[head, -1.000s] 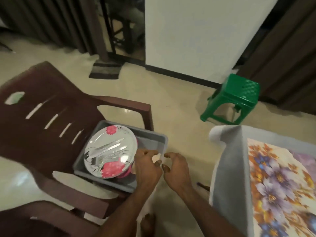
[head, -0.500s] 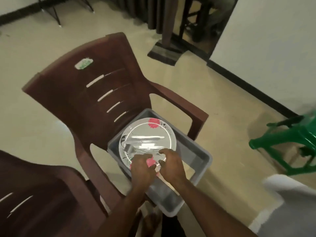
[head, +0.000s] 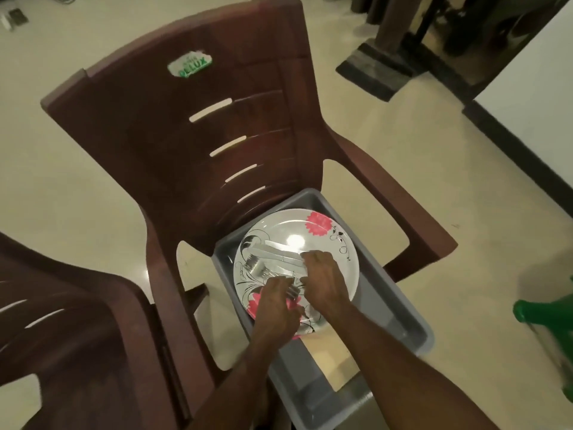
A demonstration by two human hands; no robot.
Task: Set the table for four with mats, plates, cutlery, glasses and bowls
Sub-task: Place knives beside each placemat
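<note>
Item: grey rectangular plastic tub (head: pixel 393 308), set on the seat of a brown moulded plastic armchair (head: pixel 198 125), probably as a carrying bin for the tableware.

Contents: round white plate with pink flower print (head: pixel 313 234), lying flat at the far end of the tub; whether more plates are stacked under it cannot be told. On the plate, a loose bundle of steel cutlery (head: pixel 273 259), knives and forks lying across it, left to right. A tan flat piece shows in the tub's near part; what it is cannot be told.

Hands: left hand (head: pixel 276 305) over the plate's near edge, fingers curled down onto the cutlery handles. Right hand (head: pixel 322 280) just beside it, fingers bent onto the knives. Both appear to be gathering the cutlery, though the exact grip is hidden.

Surroundings: second brown plastic chair (head: pixel 62 321) near left; green plastic stool (head: pixel 548 318) at right edge; cream tiled floor (head: pixel 403 135).

Status, judged: early; tableware not yet on the table.
</note>
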